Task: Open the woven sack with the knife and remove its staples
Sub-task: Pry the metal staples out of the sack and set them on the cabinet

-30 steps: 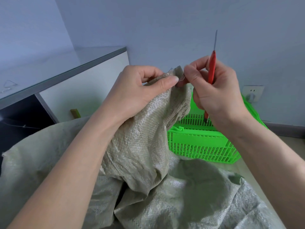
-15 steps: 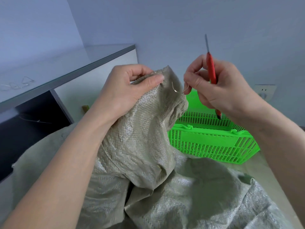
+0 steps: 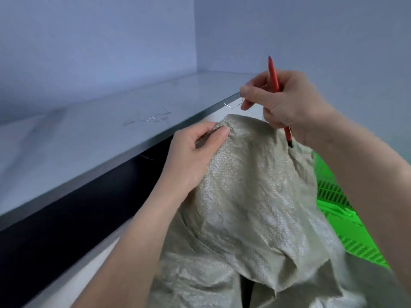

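My right grip (image 3: 287,103) pinches a pulled staple (image 3: 233,104) and clasps the knife (image 3: 274,78); my left grip (image 3: 193,156) bunches the sack (image 3: 255,185). I'd drop it beside the staples (image 3: 151,117) near the bench's (image 3: 89,134) front edge, blade kept upward.

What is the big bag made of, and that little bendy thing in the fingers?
The sack looks like woven plastic strips: a criss-cross weave with a slight sheen. The staple looks like thin, shiny metal wire, bent open.

A plain indoor room, its kind hard to tell. Bare pale blue-grey walls (image 3: 311,30) meet in a corner at the upper middle, above a long pale glossy worktop (image 3: 89,134) with a dark recess beneath. A bright green slatted plastic basket (image 3: 333,196) sits at the right edge.
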